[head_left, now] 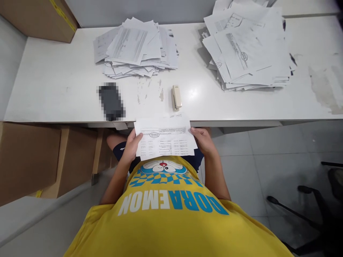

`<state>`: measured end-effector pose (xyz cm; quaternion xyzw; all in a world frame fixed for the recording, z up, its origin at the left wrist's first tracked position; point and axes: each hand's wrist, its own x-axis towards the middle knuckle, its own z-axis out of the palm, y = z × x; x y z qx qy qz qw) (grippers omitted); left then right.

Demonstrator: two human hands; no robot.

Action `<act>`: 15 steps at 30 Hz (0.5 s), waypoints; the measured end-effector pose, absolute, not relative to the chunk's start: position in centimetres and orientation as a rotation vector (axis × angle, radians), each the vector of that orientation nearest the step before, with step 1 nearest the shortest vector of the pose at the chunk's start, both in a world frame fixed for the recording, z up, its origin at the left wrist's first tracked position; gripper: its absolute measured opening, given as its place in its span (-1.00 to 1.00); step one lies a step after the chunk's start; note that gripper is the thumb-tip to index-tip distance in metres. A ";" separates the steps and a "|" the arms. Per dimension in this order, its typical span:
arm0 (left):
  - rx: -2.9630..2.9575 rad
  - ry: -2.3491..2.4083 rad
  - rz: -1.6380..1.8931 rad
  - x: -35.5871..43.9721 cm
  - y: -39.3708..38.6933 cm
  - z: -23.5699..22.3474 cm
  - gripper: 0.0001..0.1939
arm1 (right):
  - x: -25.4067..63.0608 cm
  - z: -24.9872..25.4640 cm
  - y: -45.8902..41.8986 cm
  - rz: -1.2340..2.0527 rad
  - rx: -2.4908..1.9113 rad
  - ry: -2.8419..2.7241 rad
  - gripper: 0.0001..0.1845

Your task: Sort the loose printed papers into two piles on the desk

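Note:
My left hand grips the left edge of some printed paper sheets, its thumb on top. At the opposite edge my right hand pinches the same sheets, thumb up. Held over my lap at the desk's front edge, the sheets carry printed lines and an oval stamp; a second sheet's corner shows beneath, and I cannot tell how many there are. A cream stapler lies on the desk just beyond the sheets. To its left is a dark, pixelated object.
On the white desk a loose paper pile lies at back left, a larger paper pile at back right. Cardboard boxes stand below left, and another box sits in the back corner. Black chair legs are at lower right.

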<state>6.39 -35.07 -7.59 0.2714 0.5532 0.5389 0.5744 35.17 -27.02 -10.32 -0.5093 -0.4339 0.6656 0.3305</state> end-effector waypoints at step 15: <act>0.630 1.297 1.267 6.8 -34.8 -8.1 -0.44 | 34.8 -10.9 -26.9 1.724 -1.355 -1.127 -0.47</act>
